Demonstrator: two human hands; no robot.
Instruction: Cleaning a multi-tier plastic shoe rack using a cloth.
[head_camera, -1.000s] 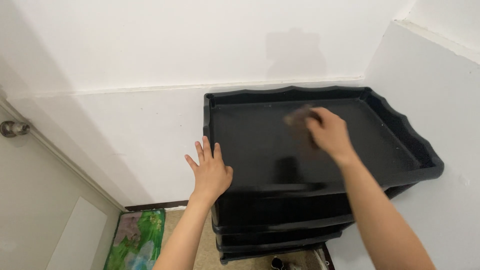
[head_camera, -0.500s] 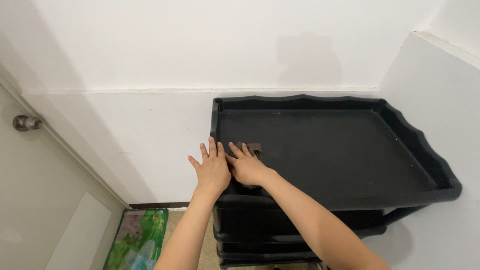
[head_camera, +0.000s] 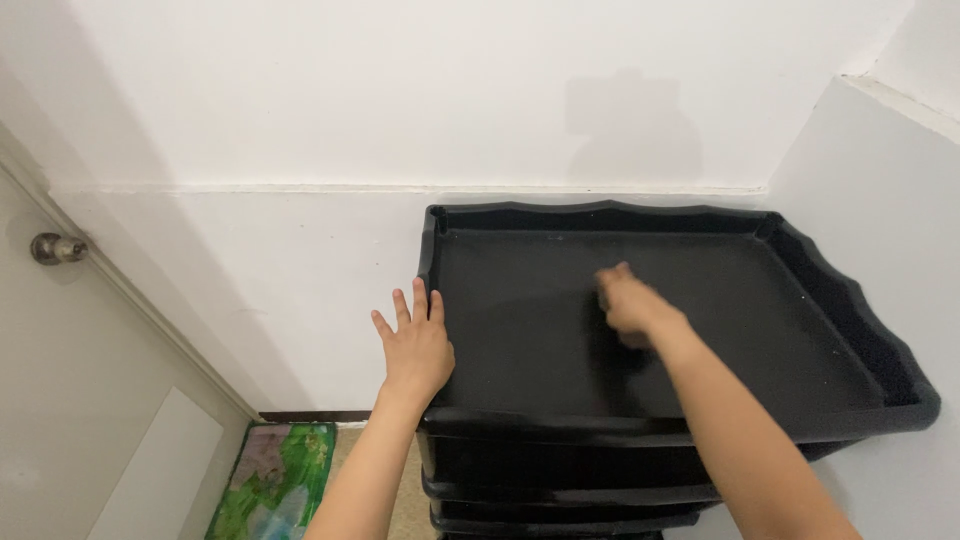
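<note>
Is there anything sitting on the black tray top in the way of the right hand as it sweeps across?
Nothing visible does. The right hand is on the floor of the black tray top, which shows no other item. The left hand rests flat on its left rim, apart from the right hand. Motion blur hides whether the right hand holds anything.

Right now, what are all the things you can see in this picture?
Shelf rack: one, black, wavy-rimmed top tray with more tiers below, in the corner against the walls.
Walls: two, white, behind and right of the rack.
Door: one, pale, far left.
Doorknob: one, silver metal, on the door.
Floor mat: one, green patterned, on the floor at lower left.
Left hand: flat, fingers spread, on the tray's left rim.
Right hand: blurred, over the tray's middle; contents cannot be told.
</note>
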